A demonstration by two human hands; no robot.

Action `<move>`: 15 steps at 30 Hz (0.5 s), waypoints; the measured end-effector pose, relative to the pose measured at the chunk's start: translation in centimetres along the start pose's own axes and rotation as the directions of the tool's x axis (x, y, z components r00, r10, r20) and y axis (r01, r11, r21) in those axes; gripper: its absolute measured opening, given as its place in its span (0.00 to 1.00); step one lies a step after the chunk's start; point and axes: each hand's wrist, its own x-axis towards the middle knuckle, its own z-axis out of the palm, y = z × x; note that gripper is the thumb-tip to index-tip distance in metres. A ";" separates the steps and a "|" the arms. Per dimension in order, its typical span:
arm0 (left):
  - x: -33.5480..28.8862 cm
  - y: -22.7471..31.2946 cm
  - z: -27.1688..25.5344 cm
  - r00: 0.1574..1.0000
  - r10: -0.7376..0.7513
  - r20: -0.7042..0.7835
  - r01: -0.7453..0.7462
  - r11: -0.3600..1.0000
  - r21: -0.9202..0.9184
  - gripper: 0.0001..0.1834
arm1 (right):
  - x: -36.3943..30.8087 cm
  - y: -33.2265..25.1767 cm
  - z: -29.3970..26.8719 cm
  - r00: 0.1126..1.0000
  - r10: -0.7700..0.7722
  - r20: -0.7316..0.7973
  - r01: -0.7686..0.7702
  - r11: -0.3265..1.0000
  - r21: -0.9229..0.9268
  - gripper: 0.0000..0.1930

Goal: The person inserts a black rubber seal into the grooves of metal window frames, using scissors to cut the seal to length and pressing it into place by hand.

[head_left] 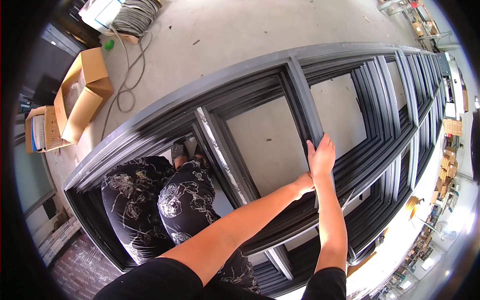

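A stack of long dark grey metal frames (197,102), divided by crossbars, fills the middle of the head view. My right hand (322,157) is closed on a wide crossbar (306,102), its thumb on one side and fingers on the other. Just below it, my left hand (303,184) is closed at the same bar, close to my right wrist; its fingertips are partly hidden. To the left of that bar runs a narrower crossbar (220,150) with a pale, scuffed strip. My legs in dark patterned trousers stand inside an opening of the frames.
Open cardboard boxes (95,75) stand on the left. Behind them lies a coil of grey cable (135,17), its loose end trailing across the floor (240,25). Dark wrapped material (87,265) sits at the lower left. Shelves and stacked boxes (447,165) line the far right.
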 end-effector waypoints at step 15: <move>-2.9 2.2 0.7 0.992 -0.023 -0.120 0.022 1.000 -0.013 0.33 | 11.8 -9.2 2.4 0.991 0.130 0.006 -0.129 0.989 -0.074 0.25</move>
